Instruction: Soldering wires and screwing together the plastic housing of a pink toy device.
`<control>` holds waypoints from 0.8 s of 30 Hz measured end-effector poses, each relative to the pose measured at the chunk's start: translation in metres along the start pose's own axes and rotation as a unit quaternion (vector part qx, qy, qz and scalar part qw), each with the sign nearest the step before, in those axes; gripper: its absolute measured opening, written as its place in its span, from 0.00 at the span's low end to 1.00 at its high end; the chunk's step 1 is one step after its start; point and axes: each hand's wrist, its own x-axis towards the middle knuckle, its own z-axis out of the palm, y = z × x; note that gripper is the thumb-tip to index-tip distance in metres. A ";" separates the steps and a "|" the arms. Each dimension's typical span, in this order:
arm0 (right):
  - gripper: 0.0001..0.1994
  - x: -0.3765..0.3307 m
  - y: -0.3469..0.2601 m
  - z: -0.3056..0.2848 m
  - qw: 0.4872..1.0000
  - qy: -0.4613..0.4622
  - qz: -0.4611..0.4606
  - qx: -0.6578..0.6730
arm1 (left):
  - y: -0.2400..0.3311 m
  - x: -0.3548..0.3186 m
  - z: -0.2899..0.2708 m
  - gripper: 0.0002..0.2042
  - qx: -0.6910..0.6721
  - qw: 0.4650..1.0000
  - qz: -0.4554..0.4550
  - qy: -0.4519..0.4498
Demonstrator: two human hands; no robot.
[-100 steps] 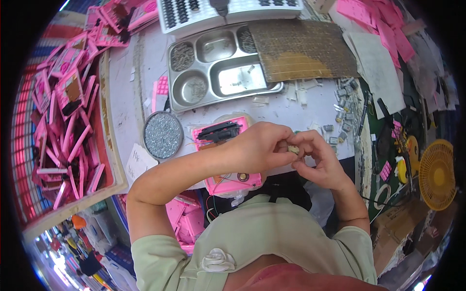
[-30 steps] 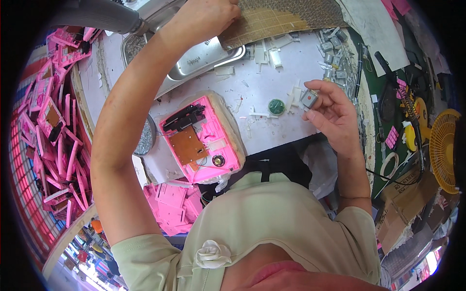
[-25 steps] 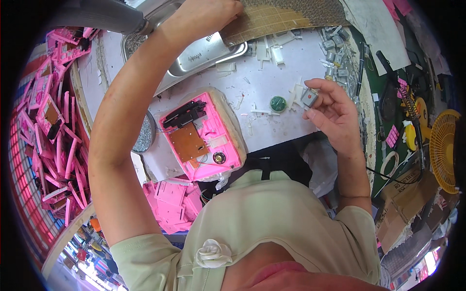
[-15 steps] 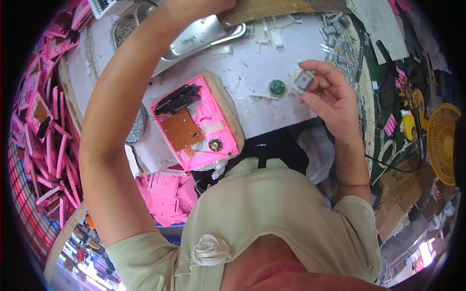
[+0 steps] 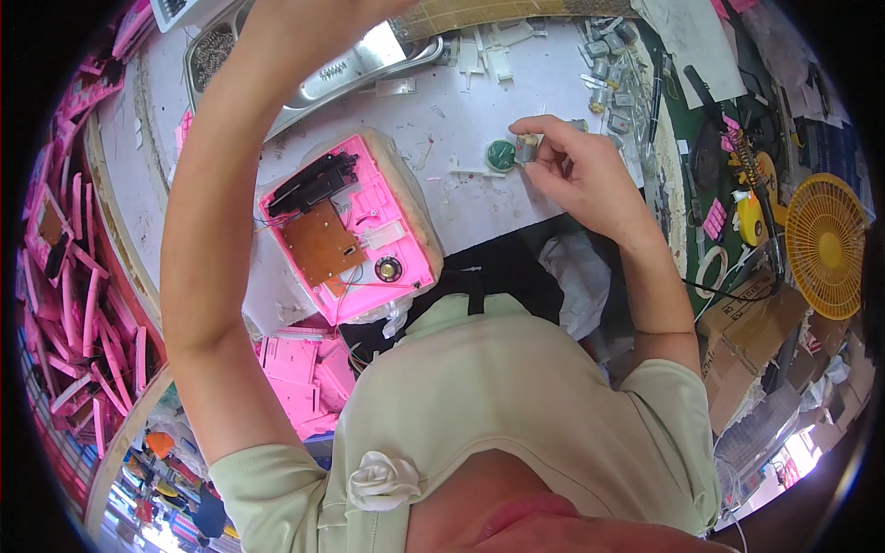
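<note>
My right hand (image 5: pixel 590 180) pinches a small grey metal part (image 5: pixel 527 147) just above the white table, right beside a round green disc (image 5: pixel 501 155) that lies on it. My left arm reaches up across the compartmented metal tray (image 5: pixel 369 69). My left hand (image 5: pixel 355 11) is cut off by the top edge, so its fingers are hidden. Between my arms an open pink plastic housing (image 5: pixel 396 217) rests on a beige pad. It holds a brown circuit board (image 5: pixel 323 244), a black piece (image 5: pixel 313 180) and a small round speaker (image 5: pixel 388 269).
Stacks of pink housings (image 5: pixel 64 276) fill the left side, and more lie below the table edge (image 5: pixel 300 378). Several small grey parts (image 5: pixel 608 74) and white plastic bits (image 5: pixel 479 60) lie at the back. A yellow fan (image 5: pixel 825 244), cables and cardboard boxes (image 5: pixel 747 341) crowd the right.
My left hand went from working together with the right over the pink housing to reaching far up over the metal tray. My right hand carried the small grey part to beside the green disc.
</note>
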 end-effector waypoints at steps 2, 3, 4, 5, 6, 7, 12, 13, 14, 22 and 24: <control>0.20 0.003 -0.001 -0.001 0.999 -0.014 -0.001 -0.043 | 0.014 -0.029 -0.001 0.07 -0.070 0.997 -0.023 -0.017; 0.20 0.005 -0.003 0.000 0.998 -0.018 -0.004 -0.061 | 0.011 -0.051 0.003 0.06 -0.093 0.996 -0.007 -0.010; 0.19 0.008 -0.004 0.002 0.997 -0.021 -0.006 -0.079 | 0.008 -0.070 0.008 0.07 -0.119 0.993 0.011 -0.003; 0.19 0.010 -0.005 0.003 0.995 -0.023 -0.007 -0.098 | 0.011 -0.086 0.009 0.06 -0.143 0.990 -0.011 -0.015; 0.18 0.013 -0.005 0.005 0.992 -0.018 -0.031 -0.121 | 0.015 -0.101 0.009 0.06 -0.167 0.985 -0.033 -0.026; 0.17 0.015 -0.005 0.007 0.988 -0.014 -0.055 -0.143 | 0.018 -0.115 0.009 0.06 -0.192 0.979 -0.055 -0.038; 0.17 0.019 -0.002 0.018 0.966 -0.010 -0.120 -0.230 | 0.019 -0.165 0.016 0.07 -0.275 0.961 -0.021 -0.020; 0.17 0.019 0.000 0.017 0.964 -0.013 -0.130 -0.232 | 0.018 -0.176 0.020 0.08 -0.310 0.950 -0.037 -0.008; 0.18 0.019 0.001 0.015 0.962 -0.017 -0.141 -0.235 | 0.016 -0.185 0.025 0.08 -0.302 0.953 -0.025 0.007; 0.24 -0.008 -0.072 0.048 0.913 -0.147 0.024 0.379 | 0.031 -0.229 0.053 0.16 -0.329 0.924 -0.169 0.101; 0.24 -0.003 -0.075 0.066 0.888 -0.182 0.031 0.422 | 0.031 -0.231 0.051 0.17 -0.330 0.923 -0.171 0.103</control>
